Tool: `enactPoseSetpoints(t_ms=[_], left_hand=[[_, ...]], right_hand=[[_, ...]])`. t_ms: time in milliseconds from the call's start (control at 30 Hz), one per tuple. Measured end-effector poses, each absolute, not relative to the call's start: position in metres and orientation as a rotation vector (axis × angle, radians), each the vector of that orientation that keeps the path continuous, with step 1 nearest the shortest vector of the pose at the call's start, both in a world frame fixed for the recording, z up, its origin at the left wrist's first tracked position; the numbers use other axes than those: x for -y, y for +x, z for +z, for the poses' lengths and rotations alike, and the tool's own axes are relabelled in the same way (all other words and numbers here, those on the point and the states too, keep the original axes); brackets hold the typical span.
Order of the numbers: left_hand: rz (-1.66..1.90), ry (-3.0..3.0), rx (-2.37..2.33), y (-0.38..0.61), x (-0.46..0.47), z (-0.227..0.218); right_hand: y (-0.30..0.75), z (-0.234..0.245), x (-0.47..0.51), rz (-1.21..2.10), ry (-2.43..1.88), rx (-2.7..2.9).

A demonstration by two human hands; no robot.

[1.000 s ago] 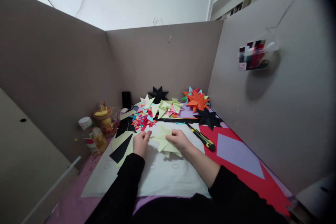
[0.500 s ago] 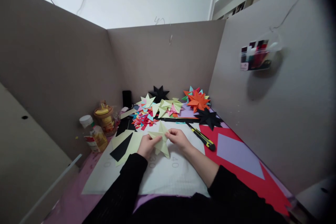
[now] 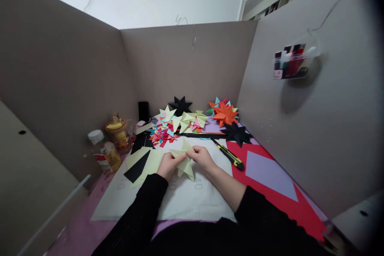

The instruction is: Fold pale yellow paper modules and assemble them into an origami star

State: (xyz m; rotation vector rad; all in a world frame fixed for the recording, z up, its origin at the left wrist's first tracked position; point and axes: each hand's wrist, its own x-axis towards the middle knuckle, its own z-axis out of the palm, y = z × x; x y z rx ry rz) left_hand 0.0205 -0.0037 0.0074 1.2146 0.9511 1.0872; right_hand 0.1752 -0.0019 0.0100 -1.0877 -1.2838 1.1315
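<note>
A pale green folded paper star piece is held just above the white cutting mat. My left hand pinches its left side with fingers closed. My right hand grips its upper right side, fingers curled on the paper. Both sleeves are black. Behind my hands lies a pile of folded paper stars in green, pink, red and blue.
A yellow-and-black utility knife lies right of my hands. Orange star and black stars sit at the back right. Glue bottle and jar stand left. Red sheet covers the right. Grey partition walls enclose the desk.
The green piece was lifted from flat on the mat and turned, now held between both hands. My hands moved closer together; the view shifted slightly.
</note>
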Motion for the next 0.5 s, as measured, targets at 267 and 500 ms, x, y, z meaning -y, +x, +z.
enactPoseSetpoints(t_ms=[267,500], left_hand=[[1.090,1.205,-0.968,0.0200,0.0024,0.0024],[1.075,1.181,-0.972,0.0202,0.0053,0.0077]], right_hand=[[0.1680,0.0052,0.0017,1.172,-1.027,1.212],[0.1716,0.0032,-0.0013,1.145,-1.024,1.273]])
